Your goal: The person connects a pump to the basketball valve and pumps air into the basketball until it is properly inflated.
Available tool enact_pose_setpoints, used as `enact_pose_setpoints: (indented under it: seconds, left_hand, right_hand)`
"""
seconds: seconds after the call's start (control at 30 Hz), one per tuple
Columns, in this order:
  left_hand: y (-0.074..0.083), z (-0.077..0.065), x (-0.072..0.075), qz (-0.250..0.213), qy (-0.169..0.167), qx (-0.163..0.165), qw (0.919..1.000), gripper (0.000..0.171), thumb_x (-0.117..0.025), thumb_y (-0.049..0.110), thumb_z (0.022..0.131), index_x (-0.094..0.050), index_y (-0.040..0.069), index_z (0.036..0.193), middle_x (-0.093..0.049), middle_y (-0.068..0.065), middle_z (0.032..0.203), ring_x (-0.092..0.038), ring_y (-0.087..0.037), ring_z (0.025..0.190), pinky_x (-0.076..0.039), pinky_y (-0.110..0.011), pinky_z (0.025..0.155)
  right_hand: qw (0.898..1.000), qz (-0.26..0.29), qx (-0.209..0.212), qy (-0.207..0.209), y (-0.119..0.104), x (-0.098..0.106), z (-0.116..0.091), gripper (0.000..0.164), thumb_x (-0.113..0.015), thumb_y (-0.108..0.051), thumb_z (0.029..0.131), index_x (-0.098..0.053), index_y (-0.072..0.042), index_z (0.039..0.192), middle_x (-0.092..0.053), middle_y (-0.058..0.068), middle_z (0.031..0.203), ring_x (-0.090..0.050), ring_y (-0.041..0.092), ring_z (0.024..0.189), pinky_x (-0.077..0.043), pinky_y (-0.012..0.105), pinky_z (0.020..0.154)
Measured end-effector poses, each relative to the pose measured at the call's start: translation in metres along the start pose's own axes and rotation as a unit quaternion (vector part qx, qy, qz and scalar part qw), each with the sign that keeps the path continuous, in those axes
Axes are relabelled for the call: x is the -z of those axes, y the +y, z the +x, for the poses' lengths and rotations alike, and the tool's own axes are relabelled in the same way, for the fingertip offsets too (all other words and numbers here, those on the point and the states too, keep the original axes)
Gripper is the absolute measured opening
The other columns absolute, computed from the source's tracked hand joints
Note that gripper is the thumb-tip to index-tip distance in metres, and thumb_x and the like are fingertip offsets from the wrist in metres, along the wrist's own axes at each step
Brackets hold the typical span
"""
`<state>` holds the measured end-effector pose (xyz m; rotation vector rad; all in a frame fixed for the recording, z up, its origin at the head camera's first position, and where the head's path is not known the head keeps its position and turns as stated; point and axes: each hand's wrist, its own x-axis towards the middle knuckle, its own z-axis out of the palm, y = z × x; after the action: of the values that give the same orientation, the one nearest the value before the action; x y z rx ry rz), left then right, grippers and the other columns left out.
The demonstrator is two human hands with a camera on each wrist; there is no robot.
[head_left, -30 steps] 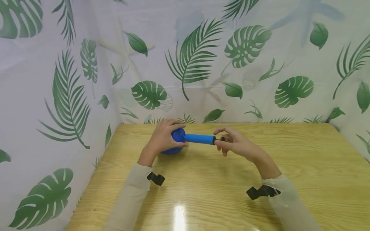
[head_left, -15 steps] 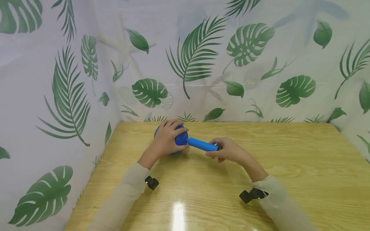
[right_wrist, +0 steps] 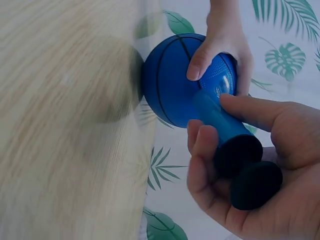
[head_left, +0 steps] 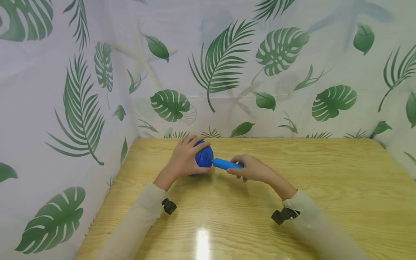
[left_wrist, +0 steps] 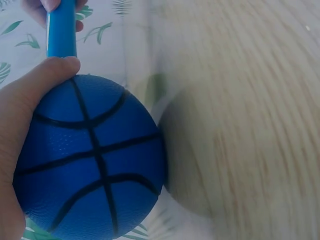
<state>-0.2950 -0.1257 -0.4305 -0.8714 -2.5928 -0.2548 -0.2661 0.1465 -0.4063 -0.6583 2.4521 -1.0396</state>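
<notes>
A small blue ball with black basketball lines (left_wrist: 95, 155) sits on the wooden table, turned so its side faces right. My left hand (head_left: 184, 157) grips it from the left and above, thumb near the side where the pump meets it. My right hand (head_left: 255, 168) holds a blue hand pump (head_left: 222, 163), fingers curled round its barrel. The pump's narrow tip meets the ball's right side in the head view. In the right wrist view, the black end cap and black handle (right_wrist: 256, 185) lie close together within the palm.
The light wooden table (head_left: 325, 187) spreads to the right and in front of the hands. A white cloth with green leaf prints (head_left: 227, 72) hangs behind and on the left. Dark wrist cameras (head_left: 284, 215) sit on both sleeves.
My right hand has moved left from the pump's handle end onto its barrel. The pump now slants downward to the right, and the ball has turned slightly and shifted right under my left hand.
</notes>
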Motion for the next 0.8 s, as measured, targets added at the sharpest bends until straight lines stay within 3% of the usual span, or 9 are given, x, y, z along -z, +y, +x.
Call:
enact_pose_setpoints:
  seconds: [0.27,0.8]
  left_hand:
    - [0.004,0.001,-0.002,0.027,0.0,0.0,0.9996,0.081,-0.087,0.063,0.067,-0.065,0.023,0.134,-0.06,-0.008,0.142,-0.051,-0.032,0.134,-0.042,-0.054,0.112]
    - [0.009,0.003,-0.003,0.012,-0.003,0.014,0.9998,0.078,-0.088,0.059,0.067,-0.065,0.024,0.134,-0.06,-0.007,0.141,-0.05,-0.031,0.134,-0.039,-0.052,0.115]
  right_hand:
    - [0.998,-0.056,0.014,-0.001,-0.008,0.003,-0.005,0.031,-0.061,-0.025,0.103,-0.067,0.004,0.113,-0.064,0.01,0.077,-0.061,0.014,0.06,-0.051,0.028,0.059]
    - [0.997,-0.078,0.024,0.007,-0.001,-0.005,-0.017,0.028,-0.058,-0.026,0.105,-0.066,0.0,0.111,-0.061,0.005,0.075,-0.06,0.012,0.059,-0.049,0.028,0.058]
